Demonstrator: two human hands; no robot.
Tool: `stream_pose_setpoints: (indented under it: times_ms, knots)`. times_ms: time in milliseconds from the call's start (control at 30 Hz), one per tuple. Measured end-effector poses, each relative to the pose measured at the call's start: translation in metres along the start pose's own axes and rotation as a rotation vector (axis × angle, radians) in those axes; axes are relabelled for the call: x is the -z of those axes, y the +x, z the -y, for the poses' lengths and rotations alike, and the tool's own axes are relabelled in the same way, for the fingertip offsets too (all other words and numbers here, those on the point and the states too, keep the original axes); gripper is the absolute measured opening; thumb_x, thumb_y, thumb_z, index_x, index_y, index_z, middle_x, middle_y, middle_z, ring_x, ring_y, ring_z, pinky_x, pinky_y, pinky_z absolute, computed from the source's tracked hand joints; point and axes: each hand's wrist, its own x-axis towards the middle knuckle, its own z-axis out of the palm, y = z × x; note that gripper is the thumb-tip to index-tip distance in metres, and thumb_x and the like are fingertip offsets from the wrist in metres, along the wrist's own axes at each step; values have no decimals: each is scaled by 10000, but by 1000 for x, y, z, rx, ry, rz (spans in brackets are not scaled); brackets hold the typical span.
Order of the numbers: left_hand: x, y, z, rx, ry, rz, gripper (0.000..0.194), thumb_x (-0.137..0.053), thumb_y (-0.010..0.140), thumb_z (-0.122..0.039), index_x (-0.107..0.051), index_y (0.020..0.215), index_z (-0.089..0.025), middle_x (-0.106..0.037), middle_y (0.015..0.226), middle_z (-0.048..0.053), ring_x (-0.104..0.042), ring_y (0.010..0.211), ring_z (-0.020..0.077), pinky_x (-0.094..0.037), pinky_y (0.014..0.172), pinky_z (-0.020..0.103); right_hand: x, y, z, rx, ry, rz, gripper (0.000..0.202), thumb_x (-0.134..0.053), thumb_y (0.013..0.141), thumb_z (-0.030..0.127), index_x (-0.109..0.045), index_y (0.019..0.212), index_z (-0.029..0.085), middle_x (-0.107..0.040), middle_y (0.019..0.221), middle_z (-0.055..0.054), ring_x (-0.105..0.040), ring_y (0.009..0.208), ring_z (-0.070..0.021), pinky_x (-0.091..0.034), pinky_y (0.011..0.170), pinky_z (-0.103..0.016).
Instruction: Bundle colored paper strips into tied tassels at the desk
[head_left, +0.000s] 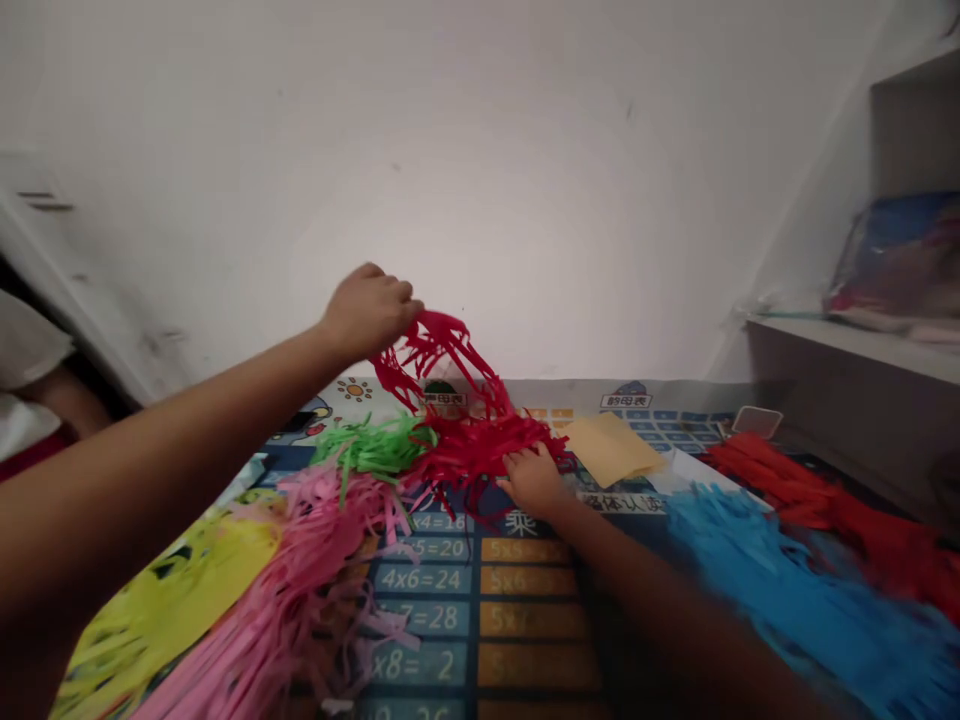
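Raised above the back of the table, my left hand (373, 305) is closed on one end of a dark red fringed paper strip (480, 445). The strip hangs down in loops and bunches up on the table. My right hand (534, 480) rests at the right side of this bunch, fingertips touching the strands; whether they pinch any is unclear. Left of the bunch lies green shredded paper (371, 445), with pink fringed paper (300, 575) in front of it and yellow fringed paper (187, 585) further left.
A printed mat (442, 640) covers the table. Blue fringed paper (810, 600), red fringed paper (832, 500) and an orange-yellow sheet (613, 448) lie to the right. Shelves (847, 345) stand at far right, a wall behind. Another person's arm (71, 400) shows at far left.
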Motion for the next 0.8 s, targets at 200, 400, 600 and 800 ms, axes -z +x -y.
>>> stream_pose_setpoints:
  times_ms: [200,400,600,800]
  knots:
    - [10,-53,-73,-65,-56,18,178,-562,838,-189,-735,837,-232,-709,871,33,-615,815,197,-363,754,350,35,-29,102,7,715,-76,474,-490,945,374,-408,1389,230,-670,1144,-75,-649,918,-172,-490,792,-323]
    - [-11,-140,-145,-120,-365,-249,183,-547,852,-157,-723,842,-208,-690,738,32,-573,725,195,-333,746,376,35,-56,139,-372,1896,-215,340,-777,646,438,-561,772,207,-548,569,68,-480,473,-92,-384,468,-215]
    - [-46,-188,-206,20,-679,130,118,-602,830,-202,-676,743,-174,-669,769,66,-559,788,218,-325,740,353,38,-106,71,-678,1826,-524,306,-724,672,462,-591,802,218,-649,720,12,-615,652,-160,-487,599,-285]
    - [-82,-173,-229,216,-867,363,296,-568,841,-296,-565,575,-166,-588,648,25,-529,640,157,-295,606,263,42,-162,37,-923,1343,-982,477,-752,659,389,-575,1076,240,-643,981,3,-591,890,-178,-474,841,-338]
